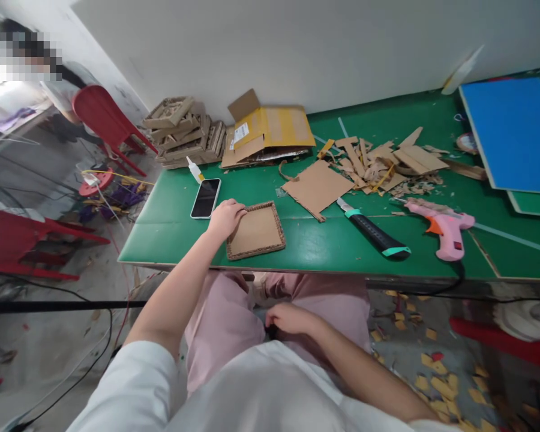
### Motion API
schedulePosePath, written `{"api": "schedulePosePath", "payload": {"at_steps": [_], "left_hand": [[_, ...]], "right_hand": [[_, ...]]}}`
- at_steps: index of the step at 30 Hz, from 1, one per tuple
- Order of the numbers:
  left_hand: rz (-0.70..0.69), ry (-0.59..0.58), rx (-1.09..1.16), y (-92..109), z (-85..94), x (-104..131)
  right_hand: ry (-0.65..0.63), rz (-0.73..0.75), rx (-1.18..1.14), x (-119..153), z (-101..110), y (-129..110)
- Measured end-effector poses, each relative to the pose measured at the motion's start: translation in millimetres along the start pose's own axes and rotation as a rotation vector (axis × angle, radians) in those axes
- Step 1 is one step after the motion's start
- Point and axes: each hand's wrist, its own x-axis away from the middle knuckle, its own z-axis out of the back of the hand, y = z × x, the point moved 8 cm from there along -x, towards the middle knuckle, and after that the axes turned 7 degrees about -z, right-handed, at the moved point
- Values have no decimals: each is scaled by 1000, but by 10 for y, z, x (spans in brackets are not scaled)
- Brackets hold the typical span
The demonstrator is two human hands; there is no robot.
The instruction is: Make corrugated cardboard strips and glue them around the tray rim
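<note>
My left hand (227, 217) is closed over the upper left corner of a shallow cardboard tray (255, 231), its fingertips curled over the raised rim. The tray lies flat near the table's front edge, with a layered corrugated border around a plain base. Down in my lap, my right hand (288, 318) has its fingers curled in; something dark shows beneath them, too hidden to name. A phone (206, 198) lies just left of my left hand. To the tray's right are a loose cardboard sheet (317, 185) and a utility knife (373, 233) with its blade pointing away.
Behind stand stacked cardboard trays (184, 133), an opened carton (270, 132) and a small glue bottle (194, 170). Cardboard scraps (378, 162), a pink glue gun (447, 227) and a blue board (513, 135) occupy the right. A person (58, 78) sits at far left.
</note>
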Motion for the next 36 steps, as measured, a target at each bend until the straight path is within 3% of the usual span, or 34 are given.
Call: {"api": "schedulePosePath", "payload": {"at_steps": [2, 4, 6, 7, 10, 13, 15, 19, 23, 27, 32, 36], "left_hand": [[-30, -4, 28, -45, 25, -48], [-50, 0, 59, -83, 45, -66], [-53, 17, 87, -119, 66, -44], [-53, 28, 100, -134, 73, -21], [-58, 53, 134, -158, 84, 58], [-69, 77, 158, -147, 84, 89], [-77, 92, 173, -114, 71, 65], [-91, 112, 201, 13, 11, -49], [-114, 116, 244, 138, -39, -146], [-95, 138, 329, 138, -6, -181], [44, 307, 530, -13, 172, -152], [183, 411, 766, -93, 185, -43]], "right_hand": [[-16, 19, -76, 173, 264, 13], [78, 64, -210, 325, 701, -18], [430, 136, -554, 445, 1349, -4], [533, 137, -629, 450, 1573, 16], [689, 99, -531, 292, 1999, -4], [927, 121, -455, 241, 2316, -3], [1027, 131, -387, 258, 2434, -9], [1084, 126, -234, 262, 2527, -79], [1037, 173, -66, 113, 2522, -265], [1008, 235, 7, -20, 2501, -374], [1173, 235, -132, 163, 2632, -200], [1156, 189, -256, 236, 2705, -11]]}}
